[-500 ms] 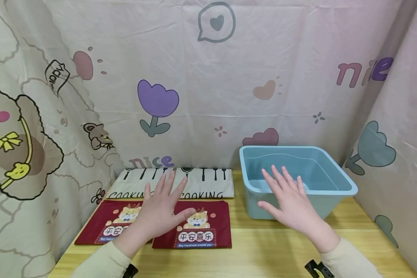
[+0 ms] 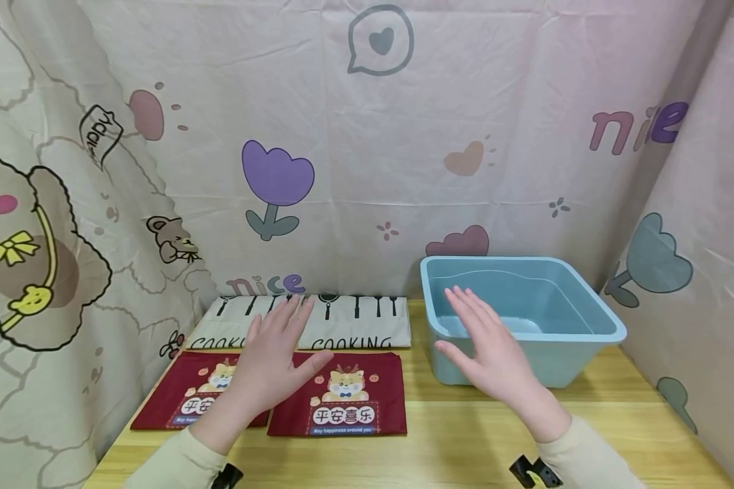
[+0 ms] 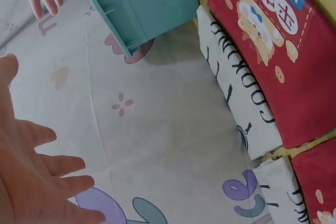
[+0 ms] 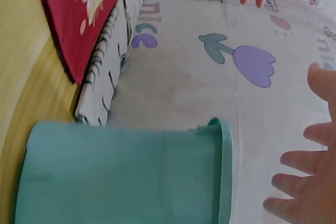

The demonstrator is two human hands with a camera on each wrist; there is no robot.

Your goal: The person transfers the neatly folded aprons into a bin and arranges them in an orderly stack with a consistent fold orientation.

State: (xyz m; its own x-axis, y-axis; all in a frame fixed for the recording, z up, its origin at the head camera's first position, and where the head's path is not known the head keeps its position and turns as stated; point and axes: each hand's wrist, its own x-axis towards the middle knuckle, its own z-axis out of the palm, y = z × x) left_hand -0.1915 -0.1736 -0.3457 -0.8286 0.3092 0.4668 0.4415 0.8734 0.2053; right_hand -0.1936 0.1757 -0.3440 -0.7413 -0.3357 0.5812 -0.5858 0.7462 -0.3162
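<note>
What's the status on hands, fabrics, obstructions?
Left hand and right hand raised, empty. Two dark-red printed rectangular fabric pieces side by side, white black-printed cloths behind. Light-blue rectangular plastic tub at right, upright; no obstruction visible.

Looks like a homely tabletop nook, curtained off at the back and both sides by pale cloth (image 2: 355, 183) printed with tulips (image 2: 278, 173), hearts (image 2: 465, 159), a bear (image 2: 171, 243) and "nice" lettering (image 2: 669, 123). Fitted with a wood-grain table (image 2: 446, 448), bearing household goods: folded COOKING-printed fabric (image 2: 342, 327) and a plastic storage bin (image 2: 556, 360). Impossible to tell the wider room.
</note>
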